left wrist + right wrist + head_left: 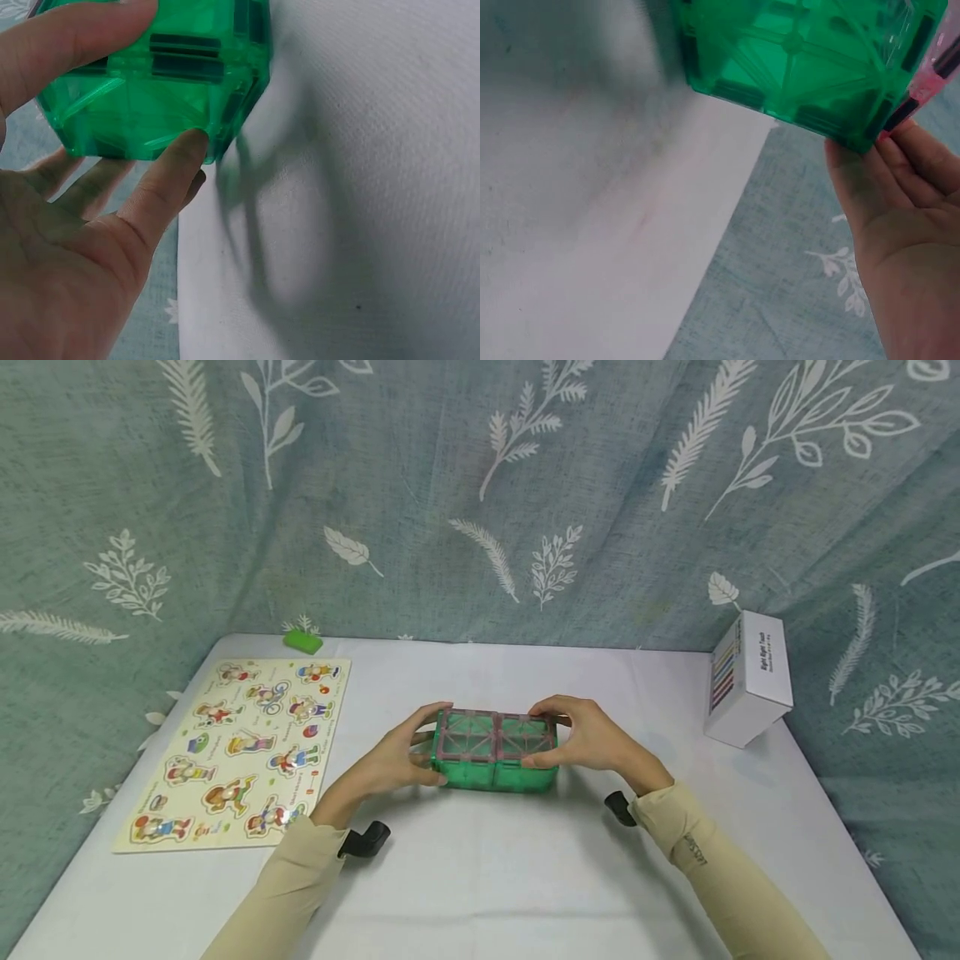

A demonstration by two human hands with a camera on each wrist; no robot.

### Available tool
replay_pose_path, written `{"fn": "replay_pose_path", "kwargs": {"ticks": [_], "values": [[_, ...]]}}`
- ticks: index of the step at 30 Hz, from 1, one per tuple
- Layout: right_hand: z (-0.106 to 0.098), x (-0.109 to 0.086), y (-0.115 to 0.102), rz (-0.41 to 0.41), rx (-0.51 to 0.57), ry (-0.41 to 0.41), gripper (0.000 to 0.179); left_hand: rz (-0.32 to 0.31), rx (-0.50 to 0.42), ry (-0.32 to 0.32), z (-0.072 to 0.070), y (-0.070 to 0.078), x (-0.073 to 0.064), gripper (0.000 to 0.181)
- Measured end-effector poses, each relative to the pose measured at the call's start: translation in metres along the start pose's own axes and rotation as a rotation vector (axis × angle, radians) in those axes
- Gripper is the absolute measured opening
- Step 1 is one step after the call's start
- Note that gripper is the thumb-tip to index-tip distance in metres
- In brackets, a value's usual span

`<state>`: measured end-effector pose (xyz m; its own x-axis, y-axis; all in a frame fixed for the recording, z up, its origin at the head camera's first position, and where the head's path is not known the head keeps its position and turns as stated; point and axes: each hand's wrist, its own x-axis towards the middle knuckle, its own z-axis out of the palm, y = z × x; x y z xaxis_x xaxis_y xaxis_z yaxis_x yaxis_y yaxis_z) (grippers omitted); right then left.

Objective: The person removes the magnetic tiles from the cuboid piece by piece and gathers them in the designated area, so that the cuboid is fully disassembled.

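Observation:
A box built of see-through magnetic tiles (pixel 491 776) sits mid-table, its walls green and its top two pink tiles (pixel 465 735) side by side. My left hand (pixel 393 758) grips the left end, thumb at the front and fingers spread round the far side. At the right end, my right hand (pixel 588 739) holds the upper edge, with its thumb in front and fingers behind. Close up in the left wrist view, thumb and fingertips lie against the green tiles (pixel 172 97). The right wrist view shows a green tile (pixel 780 67) beside a pink tile (pixel 930 79) at the fingertips.
On the left lies a picture puzzle board (pixel 247 747) of cartoon figures, with a small green block (pixel 303 642) beyond its far edge. A white box (pixel 750 681) stands at the back right. A leaf-print curtain (pixel 420 485) hangs behind the white-covered table (pixel 480 877).

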<state>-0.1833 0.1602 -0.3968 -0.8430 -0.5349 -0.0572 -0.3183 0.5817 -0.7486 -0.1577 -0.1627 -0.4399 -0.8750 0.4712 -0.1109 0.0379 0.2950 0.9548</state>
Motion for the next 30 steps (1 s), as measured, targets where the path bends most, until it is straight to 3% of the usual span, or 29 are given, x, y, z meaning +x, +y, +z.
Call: {"fn": "replay_pose_path", "kwargs": {"ticks": [9,17,25,30], "values": [[-0.0031,-0.0003,0.0010,0.026,0.059,-0.014,0.059,-0.004,0.020,0.004,0.0014,0.0000,-0.0002,0.109],[-0.0045,0.0000,-0.0009,0.033,0.116,0.023,0.043,-0.002,0.012,0.002,0.0016,0.0030,-0.0021,0.108],[-0.0041,0.0029,-0.0018,0.054,0.105,0.094,0.053,-0.005,-0.002,-0.003,0.0020,0.0035,-0.0022,0.110],[-0.0017,0.0072,-0.0005,0.022,0.161,0.097,0.045,-0.018,0.000,-0.004,0.0019,0.0025,-0.0024,0.114]]}}
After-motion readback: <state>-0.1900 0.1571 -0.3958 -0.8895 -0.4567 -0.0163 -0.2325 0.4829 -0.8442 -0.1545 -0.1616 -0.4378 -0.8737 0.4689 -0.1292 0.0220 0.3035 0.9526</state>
